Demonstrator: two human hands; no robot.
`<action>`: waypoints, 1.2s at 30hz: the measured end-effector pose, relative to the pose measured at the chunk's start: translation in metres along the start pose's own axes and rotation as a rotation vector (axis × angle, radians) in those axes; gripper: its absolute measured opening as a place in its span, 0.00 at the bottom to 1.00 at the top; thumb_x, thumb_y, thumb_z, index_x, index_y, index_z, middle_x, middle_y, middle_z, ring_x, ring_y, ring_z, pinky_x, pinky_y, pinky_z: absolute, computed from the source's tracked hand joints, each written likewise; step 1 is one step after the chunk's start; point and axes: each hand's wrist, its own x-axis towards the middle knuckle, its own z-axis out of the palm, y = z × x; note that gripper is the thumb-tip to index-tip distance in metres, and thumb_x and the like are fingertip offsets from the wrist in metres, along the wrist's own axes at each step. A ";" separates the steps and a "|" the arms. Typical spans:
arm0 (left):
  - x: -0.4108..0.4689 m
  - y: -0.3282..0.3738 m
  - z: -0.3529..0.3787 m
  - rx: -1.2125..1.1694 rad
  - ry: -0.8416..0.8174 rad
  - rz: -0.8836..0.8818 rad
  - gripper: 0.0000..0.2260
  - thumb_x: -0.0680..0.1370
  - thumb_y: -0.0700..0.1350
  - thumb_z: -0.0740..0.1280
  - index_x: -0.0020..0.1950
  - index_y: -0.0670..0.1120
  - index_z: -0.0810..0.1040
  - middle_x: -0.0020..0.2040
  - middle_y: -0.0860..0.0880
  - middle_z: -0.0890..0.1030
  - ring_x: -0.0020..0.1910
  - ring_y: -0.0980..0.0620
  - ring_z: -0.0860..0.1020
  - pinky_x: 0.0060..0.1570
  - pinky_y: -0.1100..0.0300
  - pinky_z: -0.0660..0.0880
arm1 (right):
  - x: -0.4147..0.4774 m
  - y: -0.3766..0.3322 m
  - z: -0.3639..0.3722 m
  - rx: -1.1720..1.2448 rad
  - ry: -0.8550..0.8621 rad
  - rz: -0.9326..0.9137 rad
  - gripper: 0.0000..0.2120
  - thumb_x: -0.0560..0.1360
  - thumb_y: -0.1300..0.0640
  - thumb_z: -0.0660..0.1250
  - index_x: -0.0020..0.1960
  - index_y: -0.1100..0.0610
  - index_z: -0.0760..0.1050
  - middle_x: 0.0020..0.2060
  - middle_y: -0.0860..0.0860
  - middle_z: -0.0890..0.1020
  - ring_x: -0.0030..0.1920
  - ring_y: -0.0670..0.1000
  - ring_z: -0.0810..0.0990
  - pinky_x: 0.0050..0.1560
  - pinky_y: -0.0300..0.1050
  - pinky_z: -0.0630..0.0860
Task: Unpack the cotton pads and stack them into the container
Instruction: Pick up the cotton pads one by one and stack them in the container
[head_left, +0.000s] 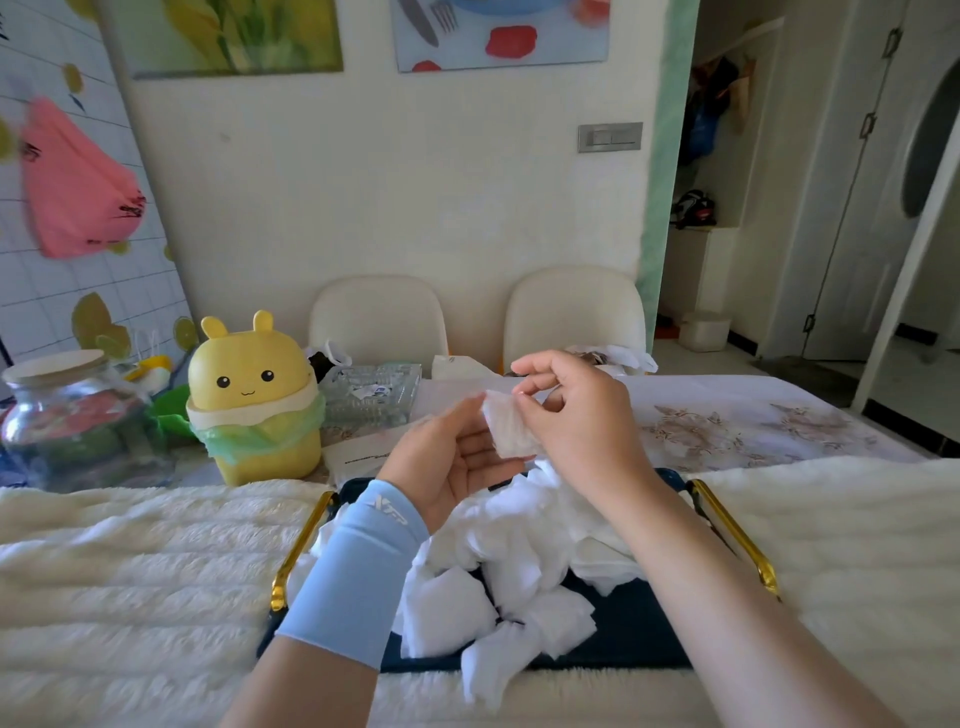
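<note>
Pale blue logo-marked sleeve (358, 566) on left forearm

Bright, soft daylight; wide-angle bending at edges, slight blur throughout.
</note>
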 end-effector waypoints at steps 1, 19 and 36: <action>0.000 0.001 -0.001 0.029 -0.005 0.010 0.18 0.81 0.50 0.64 0.59 0.35 0.81 0.52 0.37 0.85 0.48 0.41 0.85 0.46 0.55 0.83 | 0.000 0.000 0.000 0.003 -0.011 -0.002 0.12 0.75 0.61 0.71 0.53 0.45 0.80 0.41 0.41 0.83 0.31 0.44 0.74 0.38 0.36 0.73; 0.004 0.009 -0.042 0.273 0.337 0.129 0.03 0.76 0.37 0.71 0.48 0.38 0.83 0.47 0.38 0.86 0.45 0.40 0.86 0.51 0.50 0.82 | -0.006 -0.005 -0.017 -0.645 -0.844 0.095 0.12 0.80 0.49 0.66 0.62 0.40 0.81 0.59 0.39 0.81 0.67 0.53 0.68 0.64 0.45 0.64; 0.001 -0.004 -0.008 0.272 0.113 0.032 0.08 0.79 0.41 0.68 0.54 0.39 0.83 0.49 0.38 0.85 0.49 0.41 0.85 0.48 0.55 0.83 | 0.004 -0.004 -0.029 -0.012 -0.440 0.162 0.04 0.77 0.57 0.72 0.49 0.50 0.84 0.43 0.52 0.86 0.39 0.48 0.81 0.50 0.46 0.77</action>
